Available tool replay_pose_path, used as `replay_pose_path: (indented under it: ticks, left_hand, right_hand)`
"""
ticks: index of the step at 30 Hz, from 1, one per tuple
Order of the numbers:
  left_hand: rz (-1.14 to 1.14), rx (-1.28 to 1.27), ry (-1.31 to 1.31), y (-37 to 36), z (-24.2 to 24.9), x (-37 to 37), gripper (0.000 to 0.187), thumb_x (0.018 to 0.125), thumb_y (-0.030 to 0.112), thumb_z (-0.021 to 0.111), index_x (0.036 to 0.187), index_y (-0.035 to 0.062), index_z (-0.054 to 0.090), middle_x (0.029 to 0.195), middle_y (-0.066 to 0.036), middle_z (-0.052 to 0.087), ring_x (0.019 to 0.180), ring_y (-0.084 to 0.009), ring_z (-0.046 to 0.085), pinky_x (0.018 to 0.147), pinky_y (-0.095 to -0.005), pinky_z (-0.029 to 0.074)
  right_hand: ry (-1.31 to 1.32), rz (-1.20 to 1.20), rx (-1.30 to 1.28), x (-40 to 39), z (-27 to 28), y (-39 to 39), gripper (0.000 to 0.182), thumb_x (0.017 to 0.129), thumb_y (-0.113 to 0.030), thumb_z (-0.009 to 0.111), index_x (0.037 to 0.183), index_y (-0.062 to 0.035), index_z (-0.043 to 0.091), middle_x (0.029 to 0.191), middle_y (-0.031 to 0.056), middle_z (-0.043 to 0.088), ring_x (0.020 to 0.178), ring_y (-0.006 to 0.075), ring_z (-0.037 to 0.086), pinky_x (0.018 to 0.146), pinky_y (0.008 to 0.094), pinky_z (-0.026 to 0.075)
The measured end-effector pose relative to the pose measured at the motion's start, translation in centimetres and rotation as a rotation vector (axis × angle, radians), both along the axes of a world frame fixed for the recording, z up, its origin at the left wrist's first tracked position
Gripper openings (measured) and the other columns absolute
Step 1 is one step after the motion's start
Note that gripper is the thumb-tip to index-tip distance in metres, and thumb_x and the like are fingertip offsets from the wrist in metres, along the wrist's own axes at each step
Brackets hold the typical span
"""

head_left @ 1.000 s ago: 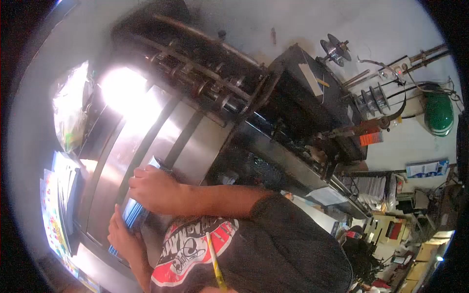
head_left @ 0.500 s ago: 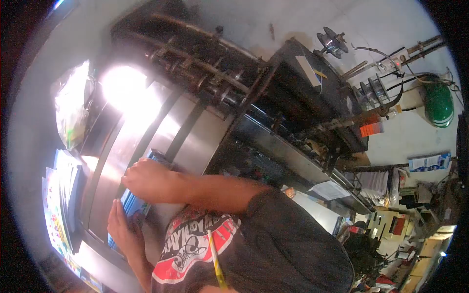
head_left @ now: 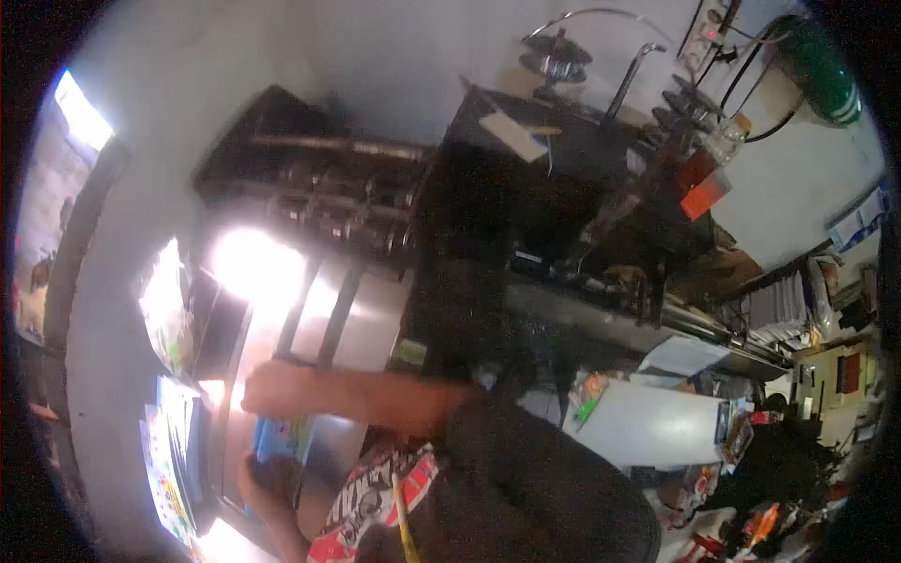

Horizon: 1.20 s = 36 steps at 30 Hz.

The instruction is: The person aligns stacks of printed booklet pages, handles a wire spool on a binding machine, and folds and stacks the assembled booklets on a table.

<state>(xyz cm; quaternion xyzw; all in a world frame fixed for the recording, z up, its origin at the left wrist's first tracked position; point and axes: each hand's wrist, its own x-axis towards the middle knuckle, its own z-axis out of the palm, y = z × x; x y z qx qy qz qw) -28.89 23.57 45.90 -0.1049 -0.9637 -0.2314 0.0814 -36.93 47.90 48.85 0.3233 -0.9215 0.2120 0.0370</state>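
A stack of blue printed sheets (head_left: pixel 282 438) lies over the metal surface in front of my body, tilted in the view. My right hand (head_left: pixel 267 389) is at its upper end, compact and curled with fingers turned down, blurred by motion. Lower down, my left hand (head_left: pixel 266 483) grips the near end of the same stack, thumb side against the printed face. Parts of the sheets are hidden behind both hands.
A dark machine with rollers (head_left: pixel 347 202) stands beyond the metal surface (head_left: pixel 366 319), which reflects a strong glare. To the left are a clear plastic bag (head_left: pixel 164 305) and a pile of colourful sheets (head_left: pixel 169 460). A white tabletop (head_left: pixel 648 422) lies right.
The view has swung, so the machine and surroundings sit differently. Both hands stay at the blue sheets, whose printed face shows more now; before, mostly the stack's edges showed.
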Motion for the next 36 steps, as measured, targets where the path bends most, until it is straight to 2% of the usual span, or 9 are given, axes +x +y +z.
replay_pose_path:
  ticks: [6,9,11,21,22,24,26,31,36]
  left_hand:
    - [-0.04,0.0,0.201,-0.7,-2.1,0.4,0.035,0.078,0.007,0.074,0.112,0.0024,0.062,0.103,-0.018,0.067,0.094,-0.0332,0.065,0.084,-0.0395,0.05]
    - [0.112,0.405,-0.054,-1.1,-2.7,0.9,0.026,0.085,0.016,0.071,0.106,0.0009,0.064,0.104,-0.019,0.066,0.097,-0.0351,0.063,0.083,-0.0441,0.048]
    - [-0.081,-0.063,0.289,0.1,-1.3,1.6,0.025,0.085,0.014,0.07,0.105,0.0021,0.063,0.105,-0.019,0.067,0.096,-0.0351,0.064,0.081,-0.0444,0.049]
    - [-0.096,0.002,0.295,2.4,-0.1,1.8,0.03,0.078,0.007,0.074,0.107,0.0048,0.065,0.102,-0.014,0.07,0.094,-0.033,0.067,0.082,-0.0415,0.052]
    - [-0.046,-0.089,0.315,2.1,-1.0,1.6,0.029,0.079,0.009,0.074,0.106,0.0056,0.065,0.103,-0.014,0.07,0.095,-0.0322,0.067,0.083,-0.0418,0.052]
    - [-0.069,-0.057,0.359,1.8,-0.8,1.6,0.031,0.076,0.011,0.075,0.105,0.0077,0.066,0.108,-0.012,0.071,0.1,-0.0311,0.067,0.088,-0.0412,0.051]
    - [-0.042,-0.05,0.332,1.8,-0.1,1.8,0.03,0.074,0.003,0.07,0.103,0.0083,0.065,0.108,-0.01,0.071,0.097,-0.03,0.068,0.086,-0.0402,0.051]
    - [-0.003,-0.003,0.296,3.1,1.9,2.0,0.026,0.074,0.0,0.065,0.098,0.0094,0.063,0.107,-0.008,0.072,0.095,-0.0267,0.068,0.08,-0.0393,0.05]
    - [0.005,0.006,0.273,3.3,2.1,1.9,0.022,0.075,0.007,0.068,0.096,0.01,0.062,0.107,-0.007,0.072,0.093,-0.0245,0.069,0.077,-0.038,0.05]
  right_hand:
    - [-0.089,0.049,0.005,0.3,0.7,-0.2,0.013,0.074,-0.018,0.07,0.079,-0.0065,0.075,0.081,0.0149,0.072,0.08,0.0309,0.071,0.069,0.0425,0.057]
    - [-0.173,0.079,0.013,0.1,1.0,-0.4,0.015,0.072,-0.02,0.072,0.079,-0.0069,0.075,0.081,0.0143,0.072,0.079,0.031,0.071,0.069,0.0426,0.056]
    - [-0.227,0.128,0.028,0.2,1.4,-0.6,0.016,0.071,-0.021,0.073,0.078,-0.0068,0.075,0.081,0.0139,0.072,0.078,0.0313,0.07,0.069,0.0426,0.056]
    - [-0.153,0.254,0.061,-1.7,-2.0,-0.7,0.013,0.073,-0.016,0.072,0.077,-0.0043,0.072,0.077,0.0157,0.07,0.077,0.0329,0.069,0.068,0.0431,0.056]
    - [-0.11,0.338,-0.046,-2.0,-3.5,-0.2,0.012,0.077,-0.017,0.069,0.082,-0.0052,0.072,0.081,0.016,0.069,0.081,0.0328,0.068,0.072,0.044,0.055]
    - [-0.421,0.279,0.233,-0.8,3.0,1.0,0.018,0.083,-0.018,0.063,0.094,-0.0062,0.071,0.089,0.0155,0.069,0.085,0.0331,0.068,0.078,0.0444,0.053]
    - [-0.493,0.273,0.281,-1.2,3.2,0.3,0.026,0.09,-0.015,0.049,0.103,-0.0083,0.07,0.093,0.0172,0.069,0.092,0.0335,0.068,0.082,0.0457,0.052]
    - [-0.528,0.318,0.055,-1.7,2.2,0.7,0.03,0.089,-0.016,0.051,0.113,-0.0075,0.066,0.102,0.0205,0.068,0.098,0.0387,0.064,0.089,0.0478,0.049]
    - [-0.594,0.286,0.106,-2.7,4.1,1.3,0.033,0.09,-0.016,0.051,0.119,-0.01,0.065,0.105,0.018,0.069,0.098,0.0363,0.065,0.089,0.0458,0.05]
